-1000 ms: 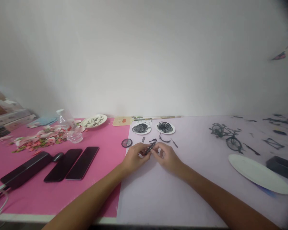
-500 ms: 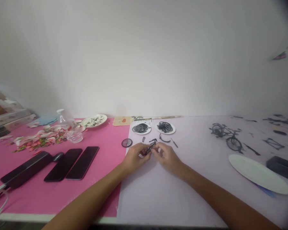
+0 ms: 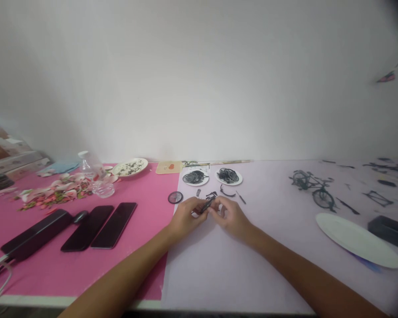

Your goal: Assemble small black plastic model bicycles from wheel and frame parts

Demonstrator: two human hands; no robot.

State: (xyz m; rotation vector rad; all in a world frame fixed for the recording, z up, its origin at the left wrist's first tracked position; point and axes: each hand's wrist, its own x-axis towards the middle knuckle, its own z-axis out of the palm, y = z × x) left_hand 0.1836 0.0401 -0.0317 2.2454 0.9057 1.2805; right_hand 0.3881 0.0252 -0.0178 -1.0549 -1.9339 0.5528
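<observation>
My left hand (image 3: 188, 216) and my right hand (image 3: 230, 216) meet at the middle of the table, fingers pinched together. Between them they hold a small dark model bicycle part (image 3: 207, 205), mostly covered by the fingertips. Just beyond my fingers lie a small black piece (image 3: 198, 192) and a curved black strip (image 3: 227, 192). A thin dark rod (image 3: 241, 197) rests right of the strip. On the left, near my left hand, a spoked toy wheel (image 3: 175, 197) lies flat. Two white plates behind hold black wheels (image 3: 194, 177) and tangled black parts (image 3: 228, 176).
At right stands a model bicycle (image 3: 313, 187), with a white oval plate (image 3: 358, 240) in front of it and loose black parts around. Two phones (image 3: 113, 225), a black power strip (image 3: 36, 234), a plastic bottle (image 3: 96, 174) and petal-like pieces (image 3: 56, 190) occupy the pink side.
Both hands stay in nearly the same place. The held dark part is tilted slightly differently between the fingers.
</observation>
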